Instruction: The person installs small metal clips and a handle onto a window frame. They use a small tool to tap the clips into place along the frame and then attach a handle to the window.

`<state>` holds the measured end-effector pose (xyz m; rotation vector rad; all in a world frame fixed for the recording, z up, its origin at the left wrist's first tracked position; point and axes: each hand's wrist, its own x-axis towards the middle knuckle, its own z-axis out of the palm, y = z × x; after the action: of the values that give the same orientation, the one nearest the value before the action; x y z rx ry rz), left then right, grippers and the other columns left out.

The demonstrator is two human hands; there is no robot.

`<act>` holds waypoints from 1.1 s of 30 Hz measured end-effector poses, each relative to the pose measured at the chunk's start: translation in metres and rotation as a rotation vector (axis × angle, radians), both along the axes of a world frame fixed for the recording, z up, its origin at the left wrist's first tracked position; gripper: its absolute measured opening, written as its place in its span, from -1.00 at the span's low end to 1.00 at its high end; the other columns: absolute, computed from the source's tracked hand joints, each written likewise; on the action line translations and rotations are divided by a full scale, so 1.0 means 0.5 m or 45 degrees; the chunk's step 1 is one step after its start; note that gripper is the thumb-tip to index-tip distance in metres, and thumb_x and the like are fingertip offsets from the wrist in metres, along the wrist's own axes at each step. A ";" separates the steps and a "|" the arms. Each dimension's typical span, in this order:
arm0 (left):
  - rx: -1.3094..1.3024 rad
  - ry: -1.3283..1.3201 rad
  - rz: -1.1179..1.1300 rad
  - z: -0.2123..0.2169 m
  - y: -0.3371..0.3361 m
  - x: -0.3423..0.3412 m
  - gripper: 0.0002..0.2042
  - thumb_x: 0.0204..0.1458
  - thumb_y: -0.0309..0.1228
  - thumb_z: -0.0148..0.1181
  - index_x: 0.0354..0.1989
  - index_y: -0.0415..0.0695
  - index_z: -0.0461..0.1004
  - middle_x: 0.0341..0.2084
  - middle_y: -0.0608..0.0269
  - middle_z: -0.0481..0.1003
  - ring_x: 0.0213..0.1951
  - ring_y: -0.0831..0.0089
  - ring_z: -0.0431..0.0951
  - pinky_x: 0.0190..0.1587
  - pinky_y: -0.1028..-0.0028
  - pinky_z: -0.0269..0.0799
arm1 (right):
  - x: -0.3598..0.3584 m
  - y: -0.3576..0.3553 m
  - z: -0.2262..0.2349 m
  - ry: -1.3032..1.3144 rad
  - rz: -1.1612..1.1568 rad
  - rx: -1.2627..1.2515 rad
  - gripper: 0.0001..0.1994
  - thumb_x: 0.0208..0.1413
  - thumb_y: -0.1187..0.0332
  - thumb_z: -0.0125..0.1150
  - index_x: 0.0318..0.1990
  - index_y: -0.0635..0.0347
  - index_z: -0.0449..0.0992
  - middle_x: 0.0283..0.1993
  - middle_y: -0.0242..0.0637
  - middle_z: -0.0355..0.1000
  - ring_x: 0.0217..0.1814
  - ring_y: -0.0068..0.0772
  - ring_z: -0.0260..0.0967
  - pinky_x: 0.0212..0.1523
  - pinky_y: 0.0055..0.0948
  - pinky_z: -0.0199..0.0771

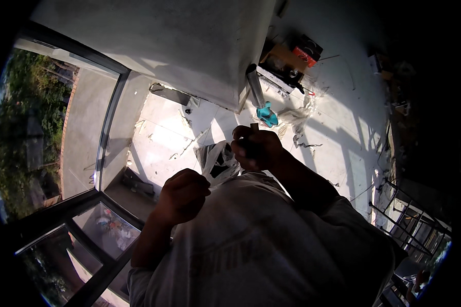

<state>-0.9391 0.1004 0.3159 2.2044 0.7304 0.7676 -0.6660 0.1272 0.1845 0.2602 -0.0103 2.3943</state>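
In front of my chest hangs a thin, see-through plastic bag (221,171) with something dark in or behind it. My left hand (183,193) is closed beside the bag's lower left edge, fingertips pinched together in deep shadow; whatever they grip is too dark to make out. Higher up, my right hand (256,148) curls at the bag's upper right side. A short, dark, flat-ended piece (254,126) sticks up past its fingers, its kind unclear. The backlight hides most finger detail.
Beyond my right hand lie a turquoise object (267,115), a grey tube (254,87) against the wall corner, and an open cardboard box (287,57). Crumpled plastic film (299,115) covers some floor. A large framed window (112,112) is left; a metal frame (407,215) stands right.
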 end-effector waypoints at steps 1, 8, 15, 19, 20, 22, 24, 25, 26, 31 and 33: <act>0.008 -0.002 -0.002 0.002 0.002 0.003 -0.71 -0.30 -0.76 0.31 -0.35 -0.19 0.54 -0.33 0.08 0.57 -0.29 0.15 0.63 -0.32 0.31 0.57 | 0.004 0.001 0.001 0.000 -0.021 0.012 -0.63 0.31 0.22 0.11 0.17 0.20 0.47 -0.09 0.02 0.51 -0.34 -0.12 0.51 -0.38 -0.25 0.52; 0.049 -0.035 0.006 0.020 0.005 0.020 -0.75 -0.28 -0.82 0.25 -0.41 -0.24 0.52 -0.41 0.07 0.58 -0.36 0.18 0.62 -0.39 0.34 0.56 | 0.026 -0.009 0.017 -0.408 -0.177 -0.219 -0.58 0.35 0.08 0.07 0.12 0.26 0.49 -0.09 -0.04 0.54 -0.29 -0.16 0.52 -0.46 -0.32 0.51; 0.018 -0.017 -0.007 0.029 -0.002 0.015 -0.75 -0.26 -0.81 0.27 -0.39 -0.24 0.52 -0.38 0.06 0.58 -0.34 0.19 0.62 -0.38 0.36 0.56 | 0.049 -0.016 -0.081 -0.750 -0.125 -0.249 -0.71 0.37 0.13 0.06 -0.12 0.18 0.53 -0.35 -0.33 0.44 -0.41 -0.48 0.35 -0.75 -0.55 0.08; -0.006 -0.026 0.007 0.026 -0.007 0.008 -0.75 -0.25 -0.81 0.26 -0.38 -0.23 0.53 -0.37 0.06 0.58 -0.33 0.20 0.63 -0.37 0.37 0.57 | 0.003 -0.011 0.050 -2.205 -0.428 0.595 -0.62 0.34 0.05 0.12 -0.16 0.26 0.54 -0.38 -0.28 0.49 -0.43 -0.47 0.41 -0.46 -0.41 0.38; -0.007 -0.026 0.015 0.025 -0.010 0.006 -0.75 -0.24 -0.81 0.26 -0.38 -0.23 0.54 -0.37 0.06 0.58 -0.33 0.20 0.63 -0.37 0.37 0.57 | -0.008 -0.021 0.032 -2.250 -0.663 0.759 -0.60 0.28 0.02 0.22 -0.19 0.28 0.56 -0.41 -0.25 0.49 -0.42 -0.45 0.41 -0.29 -0.35 0.42; -0.010 -0.029 0.021 0.026 -0.016 0.008 -0.75 -0.24 -0.81 0.25 -0.37 -0.22 0.54 -0.37 0.06 0.59 -0.32 0.20 0.63 -0.36 0.37 0.57 | -0.013 -0.012 0.095 -2.273 -0.527 0.897 -0.62 0.24 0.04 0.28 -0.25 0.25 0.57 -0.44 -0.23 0.48 -0.41 -0.40 0.43 -0.29 -0.31 0.42; -0.015 -0.029 0.022 0.027 -0.019 0.009 -0.75 -0.24 -0.81 0.26 -0.37 -0.22 0.54 -0.37 0.06 0.59 -0.32 0.19 0.63 -0.36 0.38 0.56 | -0.023 -0.004 0.118 -2.355 -0.411 1.057 -0.64 0.16 0.07 0.37 -0.36 0.23 0.56 -0.52 -0.20 0.43 -0.43 -0.31 0.42 -0.31 -0.25 0.41; -0.016 -0.031 0.020 0.026 -0.019 0.010 -0.75 -0.24 -0.80 0.26 -0.37 -0.22 0.54 -0.37 0.06 0.59 -0.32 0.19 0.64 -0.36 0.38 0.56 | -0.029 0.000 0.117 -2.384 -0.343 1.118 -0.67 0.16 0.10 0.38 -0.35 0.22 0.57 -0.51 -0.25 0.44 -0.44 -0.39 0.38 -0.33 -0.30 0.38; -0.032 -0.027 0.022 0.025 -0.020 0.010 -0.75 -0.24 -0.80 0.27 -0.38 -0.22 0.54 -0.36 0.06 0.59 -0.32 0.19 0.63 -0.36 0.37 0.56 | -0.033 0.003 0.116 -2.411 -0.274 1.178 -0.70 0.17 0.13 0.39 -0.34 0.22 0.58 -0.51 -0.29 0.44 -0.45 -0.46 0.35 -0.34 -0.34 0.36; -0.095 -0.009 -0.019 0.007 -0.014 0.020 -0.78 -0.20 -0.76 0.28 -0.36 -0.21 0.56 -0.34 0.08 0.60 -0.29 0.18 0.64 -0.28 0.31 0.59 | -0.034 -0.009 0.040 -2.295 -0.438 1.020 -0.75 0.16 0.20 0.40 -0.30 0.20 0.59 -0.48 -0.32 0.44 -0.41 -0.53 0.33 -0.29 -0.39 0.39; -0.153 0.170 0.099 -0.023 -0.025 0.020 -0.79 -0.15 -0.74 0.25 -0.33 -0.20 0.57 -0.33 0.10 0.60 -0.27 0.16 0.64 -0.23 0.30 0.59 | -0.017 -0.003 0.073 -2.331 -0.377 0.784 -0.70 0.16 0.17 0.34 -0.31 0.28 0.57 -0.43 -0.19 0.52 -0.35 -0.36 0.47 -0.23 -0.32 0.47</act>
<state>-0.9290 0.0877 0.3046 2.1440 0.9089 0.6022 -0.6747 0.1256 0.2207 -1.5256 -1.4311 1.4723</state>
